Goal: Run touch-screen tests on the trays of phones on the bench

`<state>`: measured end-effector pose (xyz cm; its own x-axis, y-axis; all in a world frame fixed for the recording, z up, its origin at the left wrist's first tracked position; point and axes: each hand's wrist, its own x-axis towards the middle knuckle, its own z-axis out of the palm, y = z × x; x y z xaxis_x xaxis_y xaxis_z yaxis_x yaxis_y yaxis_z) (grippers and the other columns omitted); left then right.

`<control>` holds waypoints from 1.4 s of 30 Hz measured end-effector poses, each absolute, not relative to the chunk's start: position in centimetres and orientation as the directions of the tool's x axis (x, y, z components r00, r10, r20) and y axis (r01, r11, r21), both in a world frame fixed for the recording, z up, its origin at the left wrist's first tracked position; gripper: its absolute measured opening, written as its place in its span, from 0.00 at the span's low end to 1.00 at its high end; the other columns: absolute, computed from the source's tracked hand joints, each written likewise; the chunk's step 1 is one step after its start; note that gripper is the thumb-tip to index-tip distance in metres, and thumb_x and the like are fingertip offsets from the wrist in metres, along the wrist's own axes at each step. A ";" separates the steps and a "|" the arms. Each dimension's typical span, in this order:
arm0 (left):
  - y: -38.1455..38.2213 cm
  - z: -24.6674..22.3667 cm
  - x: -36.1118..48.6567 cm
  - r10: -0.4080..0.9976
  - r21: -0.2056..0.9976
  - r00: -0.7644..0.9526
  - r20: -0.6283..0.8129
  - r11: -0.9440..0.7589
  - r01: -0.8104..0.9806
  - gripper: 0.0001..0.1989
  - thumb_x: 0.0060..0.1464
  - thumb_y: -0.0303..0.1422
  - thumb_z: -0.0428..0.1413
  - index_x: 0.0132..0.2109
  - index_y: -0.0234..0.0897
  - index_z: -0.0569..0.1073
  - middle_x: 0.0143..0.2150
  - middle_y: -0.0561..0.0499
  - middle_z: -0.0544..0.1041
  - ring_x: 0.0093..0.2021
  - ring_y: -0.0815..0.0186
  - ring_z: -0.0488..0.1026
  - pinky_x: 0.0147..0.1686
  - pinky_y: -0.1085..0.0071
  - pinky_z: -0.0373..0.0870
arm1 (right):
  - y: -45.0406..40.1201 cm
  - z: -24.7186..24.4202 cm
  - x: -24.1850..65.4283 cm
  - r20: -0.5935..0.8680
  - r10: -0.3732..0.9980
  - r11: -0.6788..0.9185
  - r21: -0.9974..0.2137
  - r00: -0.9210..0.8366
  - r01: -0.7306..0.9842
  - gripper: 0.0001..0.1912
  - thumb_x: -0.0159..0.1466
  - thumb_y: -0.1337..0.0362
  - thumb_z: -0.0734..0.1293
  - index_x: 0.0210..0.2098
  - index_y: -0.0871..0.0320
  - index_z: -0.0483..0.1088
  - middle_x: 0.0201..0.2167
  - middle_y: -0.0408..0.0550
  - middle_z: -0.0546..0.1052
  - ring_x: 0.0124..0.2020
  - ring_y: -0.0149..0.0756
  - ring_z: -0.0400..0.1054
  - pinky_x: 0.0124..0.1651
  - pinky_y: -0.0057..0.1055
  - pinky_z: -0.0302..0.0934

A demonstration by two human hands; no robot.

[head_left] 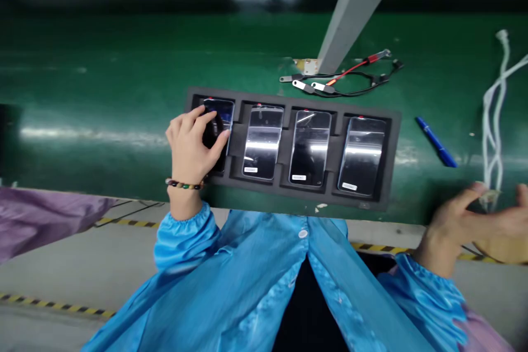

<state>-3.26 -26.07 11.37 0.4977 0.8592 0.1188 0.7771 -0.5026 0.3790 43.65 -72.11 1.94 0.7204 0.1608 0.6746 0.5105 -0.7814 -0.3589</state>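
A dark foam tray (284,148) holds a row of smartphones, one per compartment. My left hand (192,140) is over the leftmost phone (225,113), thumb and fingers apart at its screen and edges; the hand hides much of its left side. Further along lie a second phone (264,143), a third phone (310,146) and, in the right compartment, another phone (363,154), with white labels near their lower ends. Off to the right, my right hand (474,225) is spread beside the lower end of white cables (493,137); whether it touches them I cannot tell.
Behind the tray, short black and red cables (350,77) lie by the foot of a grey post (350,16). A blue pen (436,142) rests right of the tray on the green table (103,93). Another person's purple sleeve (49,217) shows at left.
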 end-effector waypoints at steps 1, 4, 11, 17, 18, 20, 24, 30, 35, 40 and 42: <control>-26.3 11.3 -2.9 0.868 0.371 0.485 0.103 -0.486 0.791 0.31 0.65 0.52 0.62 0.69 0.44 0.76 0.74 0.40 0.72 0.74 0.38 0.63 0.75 0.37 0.55 | -70.7 2.9 42.1 0.706 0.215 -0.748 -0.324 0.674 0.579 0.48 0.60 0.23 0.69 0.57 0.60 0.80 0.52 0.74 0.79 0.57 0.70 0.73 0.55 0.75 0.58; -26.7 11.0 -1.8 0.884 0.364 0.463 0.071 -0.455 0.813 0.36 0.63 0.53 0.63 0.72 0.44 0.74 0.77 0.38 0.68 0.75 0.34 0.61 0.75 0.35 0.57 | -64.8 6.4 35.2 0.684 0.416 -0.586 -0.302 0.599 0.752 0.27 0.73 0.42 0.67 0.58 0.58 0.78 0.50 0.66 0.83 0.56 0.60 0.77 0.58 0.64 0.68; -27.0 10.0 -0.9 0.915 0.361 0.401 0.048 -0.390 0.847 0.36 0.66 0.48 0.58 0.76 0.39 0.70 0.81 0.35 0.61 0.76 0.36 0.61 0.77 0.39 0.58 | -56.6 10.5 24.0 0.159 0.761 -0.567 -0.309 0.629 0.764 0.34 0.77 0.45 0.63 0.75 0.55 0.65 0.77 0.61 0.67 0.80 0.61 0.55 0.77 0.64 0.52; -27.3 9.3 -1.0 0.900 0.376 0.419 0.121 -0.432 0.820 0.34 0.68 0.46 0.57 0.75 0.38 0.72 0.79 0.32 0.63 0.75 0.35 0.63 0.75 0.36 0.60 | -56.5 10.2 24.0 0.155 0.790 -0.515 -0.358 0.593 0.779 0.36 0.77 0.43 0.64 0.77 0.52 0.62 0.77 0.58 0.69 0.79 0.61 0.57 0.76 0.65 0.50; -27.3 9.1 -1.0 0.895 0.382 0.425 0.134 -0.442 0.812 0.34 0.68 0.46 0.57 0.75 0.38 0.72 0.79 0.32 0.63 0.75 0.35 0.63 0.75 0.35 0.60 | -56.5 10.2 24.1 0.161 0.783 -0.515 -0.375 0.601 0.771 0.35 0.76 0.43 0.65 0.76 0.51 0.64 0.76 0.58 0.70 0.79 0.62 0.56 0.76 0.66 0.50; -27.1 8.8 -1.2 0.889 0.394 0.431 0.156 -0.456 0.798 0.33 0.68 0.45 0.58 0.74 0.39 0.73 0.79 0.31 0.63 0.75 0.35 0.63 0.74 0.34 0.60 | -56.4 10.2 24.1 0.170 0.747 -0.544 -0.398 0.642 0.739 0.34 0.76 0.43 0.65 0.75 0.50 0.65 0.74 0.58 0.72 0.80 0.65 0.54 0.75 0.69 0.50; -26.8 8.8 -1.6 0.890 0.413 0.424 0.167 -0.454 0.789 0.32 0.66 0.45 0.60 0.73 0.40 0.74 0.78 0.32 0.64 0.75 0.35 0.63 0.74 0.35 0.60 | -55.8 10.1 23.9 0.194 0.687 -0.582 -0.429 0.700 0.690 0.33 0.74 0.41 0.67 0.71 0.52 0.70 0.75 0.63 0.69 0.78 0.66 0.55 0.73 0.70 0.50; -29.4 11.1 1.9 0.813 0.468 0.515 0.272 -0.579 0.667 0.28 0.69 0.44 0.59 0.72 0.41 0.73 0.77 0.33 0.65 0.77 0.42 0.62 0.76 0.41 0.59 | -54.7 10.4 24.3 0.163 0.693 -0.519 -0.563 0.702 0.643 0.27 0.73 0.40 0.68 0.61 0.51 0.75 0.70 0.60 0.72 0.76 0.58 0.58 0.74 0.64 0.56; -32.7 11.8 6.7 0.737 0.408 0.659 0.150 -0.653 0.638 0.33 0.66 0.43 0.63 0.74 0.46 0.69 0.81 0.35 0.58 0.77 0.37 0.60 0.75 0.33 0.59 | -54.6 10.4 24.3 0.181 0.663 -0.544 -0.550 0.727 0.633 0.32 0.73 0.39 0.68 0.66 0.54 0.70 0.67 0.62 0.75 0.75 0.60 0.59 0.74 0.65 0.54; -33.4 11.7 7.8 0.798 0.369 0.596 0.089 -0.582 0.725 0.29 0.66 0.38 0.60 0.72 0.44 0.71 0.77 0.33 0.64 0.72 0.34 0.63 0.66 0.33 0.68 | -54.5 10.2 24.2 0.200 0.627 -0.547 -0.575 0.753 0.608 0.26 0.72 0.42 0.70 0.59 0.53 0.73 0.62 0.59 0.79 0.70 0.59 0.64 0.70 0.63 0.58; -33.4 11.8 7.8 0.799 0.369 0.598 0.065 -0.576 0.729 0.28 0.66 0.37 0.59 0.71 0.42 0.72 0.75 0.32 0.66 0.71 0.34 0.64 0.64 0.34 0.70 | -54.4 10.0 24.2 0.220 0.618 -0.546 -0.570 0.754 0.614 0.24 0.72 0.42 0.71 0.55 0.53 0.73 0.61 0.59 0.79 0.70 0.59 0.65 0.70 0.63 0.59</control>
<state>7.81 -33.38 11.77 0.5976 0.7991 0.0652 0.7295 -0.5757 0.3693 24.17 -54.40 10.00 0.7545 0.6185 0.2198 0.6138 -0.5463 -0.5699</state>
